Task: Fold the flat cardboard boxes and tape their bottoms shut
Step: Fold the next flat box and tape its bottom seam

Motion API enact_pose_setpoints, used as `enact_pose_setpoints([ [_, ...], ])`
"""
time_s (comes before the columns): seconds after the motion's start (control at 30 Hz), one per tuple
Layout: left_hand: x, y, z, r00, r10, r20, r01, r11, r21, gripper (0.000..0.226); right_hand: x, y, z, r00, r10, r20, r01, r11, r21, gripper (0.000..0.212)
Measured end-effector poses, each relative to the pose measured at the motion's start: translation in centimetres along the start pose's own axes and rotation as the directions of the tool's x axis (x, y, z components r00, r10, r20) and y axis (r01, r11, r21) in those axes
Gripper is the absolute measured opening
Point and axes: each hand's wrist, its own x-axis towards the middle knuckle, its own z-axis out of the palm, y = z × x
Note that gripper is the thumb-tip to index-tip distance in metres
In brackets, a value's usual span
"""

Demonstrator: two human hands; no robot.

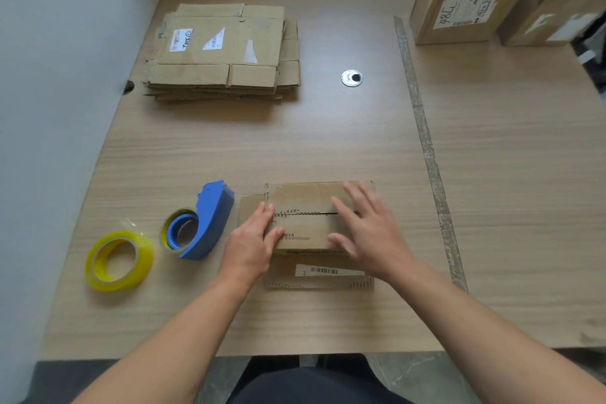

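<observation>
The wooden desk [328, 147] fills most of what I see. At its far right corner stand made-up boxes [465, 0], and at the far left lies the stack of flat boxes [223, 49], well away from me.

The box [305, 203] I am working on sits close in front of me with its bottom turned up and both hands on it. My right hand [367, 229] lies flat on the right half, fingers straight and spread, pressing the flaps down and gripping nothing. My left hand [252, 243] is at the left end, its fingers laid against the flap edge and its thumb on top. It seems to press rather than grasp, though from this angle I cannot be sure the fingertips do not hook the edge.

The blue tape dispenser [210, 223] stands just beside my left hand, on its outer side. The loose yellow tape roll [118, 261] is further left again.

The seam [305, 213] where the two flaps meet runs left to right between my hands, not yet taped. What matters for the next move is that this line points straight toward the dispenser. My left hand is much the nearer one to fetch it, while the right can hold the flaps shut so the tape can be drawn along that same axis.
</observation>
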Motion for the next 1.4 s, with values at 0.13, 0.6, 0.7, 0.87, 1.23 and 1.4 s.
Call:
enact_pose_setpoints([
  [0.13, 0.3, 0.1, -0.2, 1.000, 0.012, 0.024, -0.013, 0.999, 0.037, 0.055, 0.2, -0.4, 1.4, 0.992, -0.023, 0.127, 0.022, 1.000, 0.013, 0.071],
  [0.6, 1.1, -6.0, -6.2, 0.958, -0.273, -0.084, 0.278, 0.828, 0.486, 0.075, -0.2, -1.5, 1.3, 0.998, -0.001, 0.058, 0.000, 1.000, 0.017, 0.051],
  [0.7, 1.3, -6.4, -5.5, 0.965, -0.254, -0.059, 0.256, 0.877, 0.407, 0.075, -0.1, -1.7, 1.2, 0.998, 0.003, 0.067, -0.005, 1.000, 0.026, 0.051],
  [0.87, 1.2, -6.6, -5.2, 0.970, -0.228, -0.087, 0.244, 0.895, 0.372, 0.074, -0.1, -1.5, 1.4, 0.999, 0.016, 0.049, -0.022, 0.994, 0.107, 0.047],
  [1.23, 0.3, -3.2, -9.0, 0.981, 0.194, -0.011, -0.181, 0.932, 0.313, 0.077, 0.2, -1.4, 0.9, 0.996, 0.074, 0.052, -0.086, 0.953, 0.289, 0.047],
  [1.4, -0.1, 0.0, -9.0, 0.808, 0.571, 0.143, -0.581, 0.736, 0.347, 0.079, 0.4, -1.4, -0.8, 0.982, 0.177, 0.067, -0.182, 0.783, 0.595, 0.061],
])
